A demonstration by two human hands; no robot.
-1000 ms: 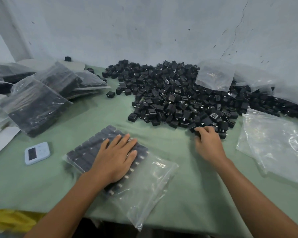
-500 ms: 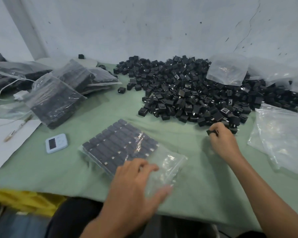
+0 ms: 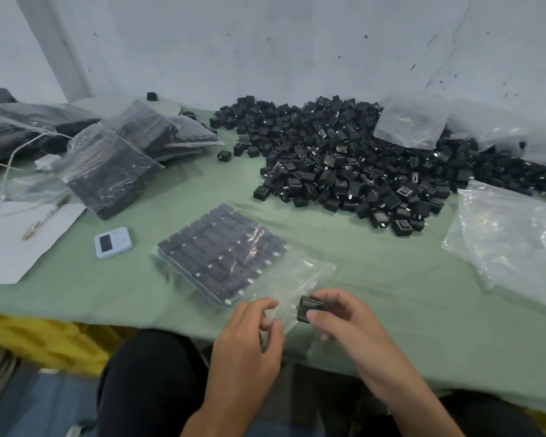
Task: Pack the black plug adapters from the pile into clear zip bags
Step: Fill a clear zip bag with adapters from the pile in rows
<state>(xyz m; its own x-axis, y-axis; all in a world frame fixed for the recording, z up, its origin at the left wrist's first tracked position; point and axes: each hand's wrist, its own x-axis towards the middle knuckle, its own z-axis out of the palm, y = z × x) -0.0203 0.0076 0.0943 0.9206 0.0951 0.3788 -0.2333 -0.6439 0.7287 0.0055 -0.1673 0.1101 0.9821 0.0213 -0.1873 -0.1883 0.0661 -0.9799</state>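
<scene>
At zip bag (image 3: 300,272) mouth, right hand (image 3: 344,323) pinches adapter (image 3: 309,309), prongs apparently leftward.

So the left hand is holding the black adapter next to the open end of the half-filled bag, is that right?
Not quite. The head view shows the right hand holding the adapter next to the open end of the half-filled bag; the left hand pinches the bag's edge.
</scene>
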